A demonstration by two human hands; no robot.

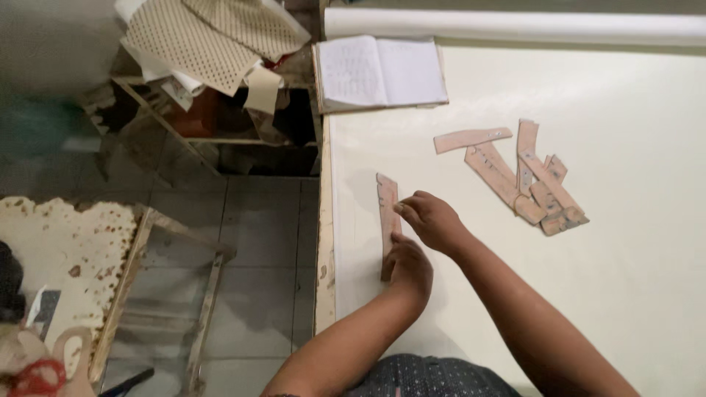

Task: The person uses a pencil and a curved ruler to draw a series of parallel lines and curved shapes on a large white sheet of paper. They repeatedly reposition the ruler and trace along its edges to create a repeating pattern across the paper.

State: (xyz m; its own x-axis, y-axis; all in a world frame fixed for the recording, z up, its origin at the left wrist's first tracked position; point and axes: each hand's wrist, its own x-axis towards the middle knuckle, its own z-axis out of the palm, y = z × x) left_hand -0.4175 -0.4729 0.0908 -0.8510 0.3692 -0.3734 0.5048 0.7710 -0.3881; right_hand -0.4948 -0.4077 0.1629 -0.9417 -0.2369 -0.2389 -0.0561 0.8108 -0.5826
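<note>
Cream sheet-covered table, tiled floor left | my left hand presses near end of long tan pattern strip, fingers flat, together | my right hand pins its middle, fingertips closed on edge | strip looks thin, light, stiff card; hold flat by ends | spare strips pile right, open notebook far

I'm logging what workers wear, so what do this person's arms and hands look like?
Both arms are bare, with no sleeves showing. The left hand and right hand wear no gloves; no rings or watch show. A dark dotted garment shows at the bottom edge.
</note>
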